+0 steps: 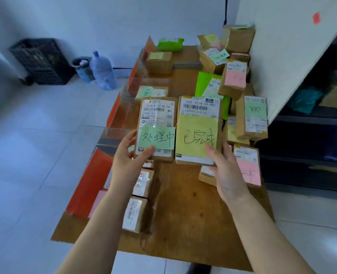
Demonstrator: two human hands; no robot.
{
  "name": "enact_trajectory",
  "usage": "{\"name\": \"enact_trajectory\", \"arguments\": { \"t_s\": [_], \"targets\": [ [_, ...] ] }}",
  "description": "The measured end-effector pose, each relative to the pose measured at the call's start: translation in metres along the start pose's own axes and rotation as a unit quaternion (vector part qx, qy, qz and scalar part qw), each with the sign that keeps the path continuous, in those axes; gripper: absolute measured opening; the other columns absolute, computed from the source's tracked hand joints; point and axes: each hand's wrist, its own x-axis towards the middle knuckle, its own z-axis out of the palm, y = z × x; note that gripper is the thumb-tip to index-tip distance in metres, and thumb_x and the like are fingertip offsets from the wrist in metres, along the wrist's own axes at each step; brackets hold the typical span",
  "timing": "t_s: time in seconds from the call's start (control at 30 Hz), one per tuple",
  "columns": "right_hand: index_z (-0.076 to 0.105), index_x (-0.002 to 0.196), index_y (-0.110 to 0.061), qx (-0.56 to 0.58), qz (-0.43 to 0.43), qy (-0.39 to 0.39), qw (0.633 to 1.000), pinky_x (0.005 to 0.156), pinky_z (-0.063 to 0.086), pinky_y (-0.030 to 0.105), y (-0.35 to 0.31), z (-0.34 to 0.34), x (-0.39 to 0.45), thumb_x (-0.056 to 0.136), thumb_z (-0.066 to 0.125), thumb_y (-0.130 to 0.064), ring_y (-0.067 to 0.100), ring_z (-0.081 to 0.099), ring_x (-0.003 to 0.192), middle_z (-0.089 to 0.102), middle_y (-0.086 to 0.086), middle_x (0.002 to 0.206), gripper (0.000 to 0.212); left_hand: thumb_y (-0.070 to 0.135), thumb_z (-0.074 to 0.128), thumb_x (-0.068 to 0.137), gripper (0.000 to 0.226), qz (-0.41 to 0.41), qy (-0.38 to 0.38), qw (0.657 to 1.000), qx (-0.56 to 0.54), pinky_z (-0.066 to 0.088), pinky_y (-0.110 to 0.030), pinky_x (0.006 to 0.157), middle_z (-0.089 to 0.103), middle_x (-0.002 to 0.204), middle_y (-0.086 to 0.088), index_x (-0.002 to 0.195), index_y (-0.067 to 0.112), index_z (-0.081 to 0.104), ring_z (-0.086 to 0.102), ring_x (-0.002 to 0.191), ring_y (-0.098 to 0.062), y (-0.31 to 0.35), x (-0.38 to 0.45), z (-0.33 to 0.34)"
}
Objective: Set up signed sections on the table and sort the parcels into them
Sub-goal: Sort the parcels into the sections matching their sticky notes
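Head view shows you mid-sort: your left hand [131,155] grips the green-noted parcel [156,128] and your right hand [226,169] grips the yellow-noted parcel [199,130], both raised above the table [183,204]. Orange signs [90,182] stand along its left edge with a few parcels beside them; the unsorted heap [235,80] at the right looks like most of the work left

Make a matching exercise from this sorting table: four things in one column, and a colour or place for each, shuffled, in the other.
Things:
1. parcel in the left hand
2. parcel in the right hand
3. water jug
4. black crate

Descriptions:
A. on the floor against the wall, far left
B. bears a yellow handwritten note
C. clear blue, beside a small bin
D. bears a green handwritten note

Pairs: 1-D, 2-B, 3-C, 4-A
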Motion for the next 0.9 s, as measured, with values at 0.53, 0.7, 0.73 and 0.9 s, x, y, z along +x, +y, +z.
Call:
{"name": "enact_trajectory", "arguments": {
  "t_s": [0.53, 0.7, 0.73, 0.9],
  "targets": [
    [0.047, 0.129, -0.042, -0.004, -0.016, -0.205, 0.979, 0.101, 0.042, 0.032, 0.059, 0.314, -0.075, 0.078, 0.065, -0.044, 0.008, 0.060, 0.113, 0.066, -0.017, 0.116, 0.054, 0.011, 0.070, 0.080, 0.045, 0.068, 0.200, 0.977, -0.025, 0.056, -0.019, 0.072, 0.061, 0.110, 0.014, 0.112, 0.037, 0.052, 0.066, 0.097, -0.016, -0.005, -0.058, -0.332],
    [0.048, 0.128, -0.038, -0.009, -0.003, -0.214, 0.977, 0.098, 0.047, 0.038, 0.075, 0.381, -0.079, 0.077, 0.065, -0.038, 0.007, 0.064, 0.105, 0.068, -0.016, 0.110, 0.054, 0.009, 0.070, 0.080, 0.045, 0.069, 0.223, 0.972, -0.026, 0.051, -0.010, 0.064, 0.060, 0.107, 0.017, 0.112, 0.037, 0.053, 0.065, 0.094, -0.012, -0.013, -0.056, -0.395],
    [0.049, 0.126, -0.038, -0.010, 0.002, -0.213, 0.977, 0.101, 0.046, 0.041, 0.079, 0.390, -0.077, 0.075, 0.066, -0.037, 0.007, 0.064, 0.105, 0.069, -0.016, 0.109, 0.054, 0.009, 0.070, 0.080, 0.046, 0.067, 0.226, 0.972, -0.027, 0.052, -0.012, 0.066, 0.060, 0.107, 0.016, 0.109, 0.039, 0.053, 0.065, 0.095, -0.013, -0.016, -0.054, -0.404],
    [0.052, 0.119, -0.042, -0.020, 0.020, -0.214, 0.976, 0.103, 0.044, 0.042, 0.093, 0.432, -0.053, 0.074, 0.069, -0.035, 0.014, 0.062, 0.110, 0.069, -0.017, 0.106, 0.049, 0.010, 0.070, 0.080, 0.046, 0.058, 0.233, 0.970, -0.028, 0.051, -0.014, 0.071, 0.060, 0.106, 0.018, 0.104, 0.046, 0.052, 0.065, 0.096, -0.013, -0.025, -0.024, -0.438]
  ]
}}
